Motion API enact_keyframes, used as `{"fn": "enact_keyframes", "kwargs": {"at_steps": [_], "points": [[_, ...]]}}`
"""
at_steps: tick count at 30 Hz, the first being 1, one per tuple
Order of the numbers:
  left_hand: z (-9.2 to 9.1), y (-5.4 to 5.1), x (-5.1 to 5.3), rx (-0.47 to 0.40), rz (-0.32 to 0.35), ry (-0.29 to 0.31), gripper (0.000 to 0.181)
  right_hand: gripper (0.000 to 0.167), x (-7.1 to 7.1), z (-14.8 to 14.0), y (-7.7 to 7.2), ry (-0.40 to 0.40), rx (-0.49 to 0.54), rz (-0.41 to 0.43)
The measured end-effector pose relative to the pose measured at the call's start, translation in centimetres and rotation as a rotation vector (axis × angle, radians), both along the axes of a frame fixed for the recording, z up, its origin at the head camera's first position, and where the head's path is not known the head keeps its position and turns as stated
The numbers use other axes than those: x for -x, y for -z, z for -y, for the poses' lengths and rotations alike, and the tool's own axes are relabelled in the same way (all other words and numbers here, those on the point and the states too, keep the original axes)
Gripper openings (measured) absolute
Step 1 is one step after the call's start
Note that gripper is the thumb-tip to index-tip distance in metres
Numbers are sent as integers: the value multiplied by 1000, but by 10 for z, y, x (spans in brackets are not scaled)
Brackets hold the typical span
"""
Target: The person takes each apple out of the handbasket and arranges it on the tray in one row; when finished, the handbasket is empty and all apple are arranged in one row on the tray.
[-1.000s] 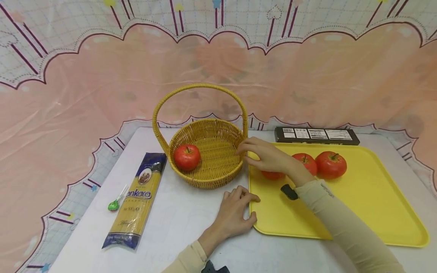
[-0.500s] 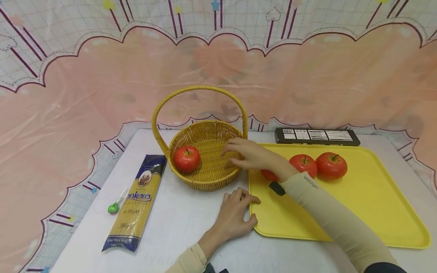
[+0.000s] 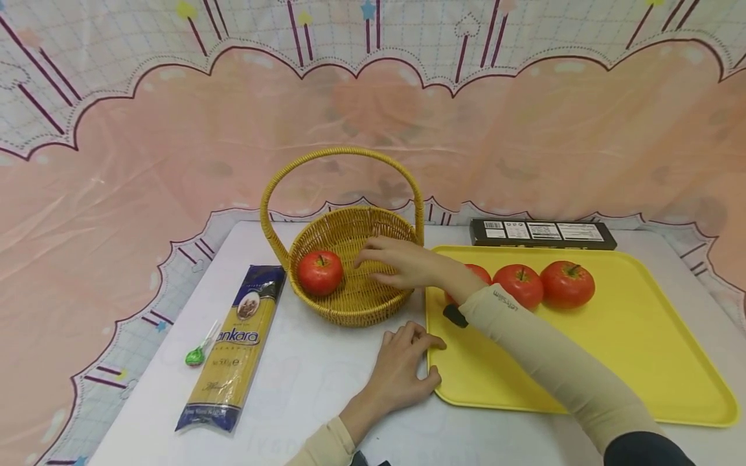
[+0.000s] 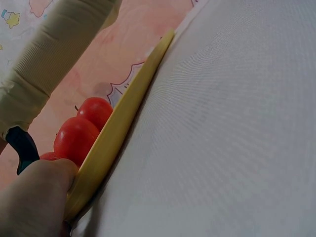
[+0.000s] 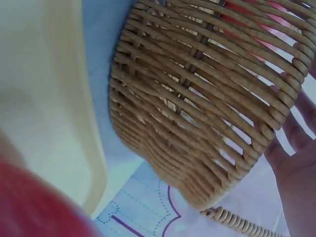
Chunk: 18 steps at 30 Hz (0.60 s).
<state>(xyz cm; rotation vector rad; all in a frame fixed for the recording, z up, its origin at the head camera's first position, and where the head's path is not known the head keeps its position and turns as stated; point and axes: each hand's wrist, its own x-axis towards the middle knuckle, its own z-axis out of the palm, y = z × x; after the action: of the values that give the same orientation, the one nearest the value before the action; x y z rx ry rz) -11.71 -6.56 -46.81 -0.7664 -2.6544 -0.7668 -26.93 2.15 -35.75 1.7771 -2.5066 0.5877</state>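
My right hand (image 3: pixel 402 262) reaches over the right rim of the yellow wicker basket (image 3: pixel 361 317), fingers loosely bent and holding nothing. A red apple (image 3: pixel 320 273) lies in the basket's left side, just beyond the fingertips. In the right wrist view, that hand (image 5: pixel 301 182) shows past the basket's woven wall (image 5: pixel 197 94). My left hand (image 3: pixel 402 369) grips the left edge of the yellow tray (image 3: pixel 583 369), thumb and forefinger on its rim. On the tray sit three red apples (image 3: pixel 567 285) in a row, the leftmost partly hidden by my right arm.
A pasta packet (image 3: pixel 233 349) lies left of the basket, with a green-wrapped lollipop (image 3: pixel 195 356) beside it. Behind the tray stands a long black box (image 3: pixel 542 233). A patterned cloth (image 3: pixel 373 129) hangs behind the white table (image 3: pixel 315 388).
My right hand has moved left from the basket's right rim to over its inside, towards the apple there. The left hand stays at the tray's edge.
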Motion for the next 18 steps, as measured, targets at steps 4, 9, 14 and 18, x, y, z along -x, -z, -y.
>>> {"fn": "enact_keyframes", "kwargs": {"at_steps": [4, 9, 14, 18], "points": [[0, 0, -1, -7, 10, 1, 33, 28, 2, 6, 2, -6, -38, -10], [-1, 0, -1, -6, 6, 3, 33, 32, 5, 13, 2, -33, -69, -15], [2, 0, -1, -9, 13, -3, 33, 37, 7, 26, 0, -61, -94, -10], [1, 3, 0, -20, -4, 9, 33, 42, 7, 31, -2, -57, -119, 9]]}}
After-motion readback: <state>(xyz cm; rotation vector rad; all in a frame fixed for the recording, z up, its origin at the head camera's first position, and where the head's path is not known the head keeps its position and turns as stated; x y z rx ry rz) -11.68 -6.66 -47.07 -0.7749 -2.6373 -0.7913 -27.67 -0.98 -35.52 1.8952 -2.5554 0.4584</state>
